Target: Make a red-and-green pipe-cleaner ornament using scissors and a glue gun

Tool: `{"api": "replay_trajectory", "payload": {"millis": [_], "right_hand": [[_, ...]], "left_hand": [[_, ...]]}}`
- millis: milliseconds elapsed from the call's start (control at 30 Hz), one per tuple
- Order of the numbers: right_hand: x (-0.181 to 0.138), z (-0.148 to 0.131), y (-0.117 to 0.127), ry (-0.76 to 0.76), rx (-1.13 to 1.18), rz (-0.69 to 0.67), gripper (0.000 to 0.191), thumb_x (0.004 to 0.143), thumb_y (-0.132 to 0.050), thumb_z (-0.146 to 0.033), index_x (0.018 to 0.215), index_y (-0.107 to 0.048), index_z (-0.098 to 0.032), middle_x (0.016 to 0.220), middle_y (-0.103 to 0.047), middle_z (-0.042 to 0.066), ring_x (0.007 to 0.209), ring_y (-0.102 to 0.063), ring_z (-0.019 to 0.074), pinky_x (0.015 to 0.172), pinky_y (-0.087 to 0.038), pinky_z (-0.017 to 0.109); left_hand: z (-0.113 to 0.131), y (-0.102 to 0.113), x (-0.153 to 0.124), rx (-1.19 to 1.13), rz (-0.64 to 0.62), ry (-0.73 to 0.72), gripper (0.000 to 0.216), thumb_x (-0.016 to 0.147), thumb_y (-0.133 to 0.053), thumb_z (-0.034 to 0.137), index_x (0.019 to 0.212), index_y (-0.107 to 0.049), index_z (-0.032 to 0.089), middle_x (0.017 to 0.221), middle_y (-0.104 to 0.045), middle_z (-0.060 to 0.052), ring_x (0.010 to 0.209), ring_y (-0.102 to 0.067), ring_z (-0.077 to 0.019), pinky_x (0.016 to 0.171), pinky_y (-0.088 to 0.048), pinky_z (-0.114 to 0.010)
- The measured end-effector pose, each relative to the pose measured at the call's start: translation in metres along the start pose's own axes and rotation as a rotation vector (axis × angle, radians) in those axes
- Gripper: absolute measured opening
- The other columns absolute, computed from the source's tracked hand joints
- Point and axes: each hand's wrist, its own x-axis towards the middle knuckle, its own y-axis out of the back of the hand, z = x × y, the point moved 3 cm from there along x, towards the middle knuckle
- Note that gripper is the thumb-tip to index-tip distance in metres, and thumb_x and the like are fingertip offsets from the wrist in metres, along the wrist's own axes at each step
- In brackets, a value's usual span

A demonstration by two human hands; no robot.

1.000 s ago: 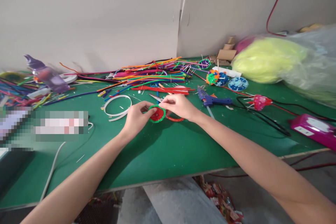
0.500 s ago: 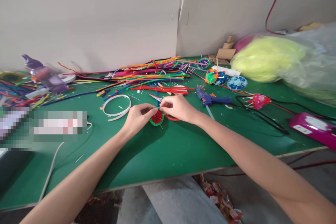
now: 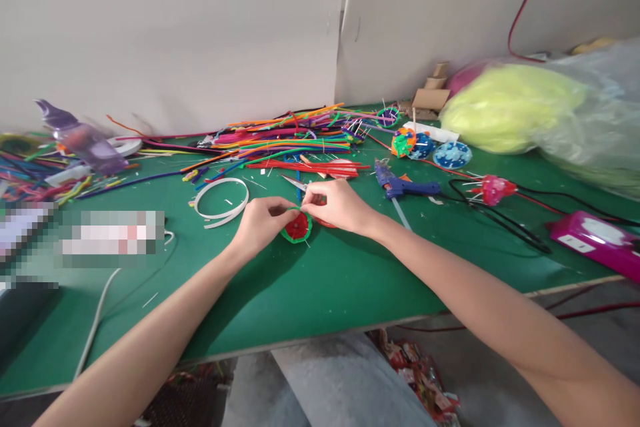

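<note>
Green felt table [image 3: 310, 293] carries fuzzy pipe cleaners [image 3: 290, 143] by the wall. From my head view, my left hand [image 3: 260, 223] and right hand [image 3: 337, 203] both pinch a small round red disc [image 3: 297, 227] with green fuzzy rim, near table middle

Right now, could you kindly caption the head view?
The left hand and right hand pinch a green-rimmed red disc at a cluttered green table.
</note>
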Motion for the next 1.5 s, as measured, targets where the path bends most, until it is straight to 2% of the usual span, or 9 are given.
{"api": "replay_trajectory", "payload": {"millis": [200, 433, 667, 767, 867, 933, 1000, 1233, 1500], "right_hand": [[-0.005, -0.011, -0.002, 0.205, -0.342, -0.002, 0.016, 0.079, -0.054, -0.008, 0.066, -0.056, -0.018, 0.071, -0.062, 0.002, 0.066, -0.052, 0.0135, 0.059, -0.032, 0.026], [-0.003, -0.007, 0.001, 0.103, -0.283, 0.030, 0.012, 0.079, -0.058, -0.013, 0.069, -0.054, -0.019, 0.070, -0.060, 0.000, 0.063, -0.051, 0.0126, 0.057, -0.032, 0.025], [-0.008, -0.017, -0.006, 0.363, -0.573, -0.070, 0.020, 0.088, -0.044, -0.010, 0.074, -0.057, -0.018, 0.081, -0.062, 0.007, 0.082, -0.053, 0.0183, 0.061, -0.030, 0.029], [-0.006, -0.014, -0.002, 0.264, -0.421, -0.051, 0.013, 0.086, -0.051, -0.013, 0.075, -0.057, -0.017, 0.080, -0.062, 0.005, 0.079, -0.054, 0.0170, 0.062, -0.033, 0.028], [-0.001, -0.004, 0.002, 0.025, -0.003, -0.102, 0.012, 0.082, -0.062, -0.025, 0.075, -0.057, -0.017, 0.074, -0.061, 0.001, 0.068, -0.055, 0.0134, 0.063, -0.041, 0.027], [0.001, 0.002, 0.001, -0.135, 0.243, -0.167, 0.018, 0.085, -0.059, -0.032, 0.076, -0.057, -0.017, 0.070, -0.059, 0.000, 0.064, -0.055, 0.0127, 0.059, -0.045, 0.026], [0.001, 0.006, 0.000, -0.241, 0.364, -0.197, 0.021, 0.088, -0.055, -0.034, 0.076, -0.055, -0.017, 0.068, -0.057, 0.000, 0.062, -0.056, 0.0125, 0.054, -0.047, 0.025], [0.000, 0.007, -0.003, -0.357, 0.506, -0.263, 0.018, 0.087, -0.059, -0.032, 0.078, -0.058, -0.016, 0.073, -0.057, 0.001, 0.063, -0.058, 0.0099, 0.048, -0.051, 0.020], [-0.001, 0.003, -0.002, -0.363, 0.402, -0.269, 0.015, 0.084, -0.065, -0.027, 0.077, -0.061, -0.014, 0.070, -0.059, 0.000, 0.050, -0.052, 0.0057, 0.044, -0.048, 0.018]], "left_hand": [[-0.005, -0.004, 0.001, -0.140, -0.023, 0.059, 0.014, 0.069, -0.067, 0.029, 0.070, -0.073, 0.017, 0.066, -0.071, -0.001, 0.058, -0.058, -0.0138, 0.056, -0.043, -0.025], [-0.006, -0.004, 0.001, -0.202, 0.005, 0.095, 0.013, 0.067, -0.068, 0.028, 0.070, -0.073, 0.017, 0.065, -0.070, -0.001, 0.059, -0.057, -0.0133, 0.057, -0.041, -0.026], [-0.003, -0.005, -0.001, -0.257, -0.004, 0.116, 0.011, 0.065, -0.068, 0.026, 0.067, -0.072, 0.016, 0.064, -0.070, -0.001, 0.058, -0.057, -0.0138, 0.056, -0.041, -0.026], [-0.006, -0.004, 0.000, -0.237, 0.022, 0.102, 0.012, 0.066, -0.069, 0.026, 0.069, -0.073, 0.016, 0.065, -0.070, -0.001, 0.059, -0.058, -0.0141, 0.057, -0.041, -0.026], [-0.008, -0.003, 0.002, -0.236, 0.041, 0.085, 0.014, 0.068, -0.070, 0.029, 0.071, -0.072, 0.016, 0.066, -0.069, -0.001, 0.061, -0.058, -0.0143, 0.058, -0.042, -0.026], [-0.008, -0.003, 0.002, -0.261, 0.040, 0.068, 0.015, 0.069, -0.070, 0.030, 0.072, -0.072, 0.016, 0.066, -0.069, -0.001, 0.062, -0.059, -0.0143, 0.060, -0.043, -0.026], [-0.007, -0.003, 0.002, -0.293, 0.043, 0.047, 0.016, 0.070, -0.071, 0.031, 0.074, -0.071, 0.016, 0.068, -0.069, 0.000, 0.063, -0.059, -0.0140, 0.061, -0.044, -0.025], [-0.006, -0.003, 0.001, -0.274, 0.043, 0.002, 0.014, 0.071, -0.070, 0.031, 0.072, -0.071, 0.017, 0.066, -0.069, 0.000, 0.062, -0.059, -0.0138, 0.060, -0.044, -0.025], [-0.006, -0.003, 0.000, -0.204, 0.033, 0.015, 0.014, 0.069, -0.068, 0.029, 0.074, -0.073, 0.016, 0.067, -0.071, -0.002, 0.062, -0.061, -0.0155, 0.059, -0.045, -0.026]]}}
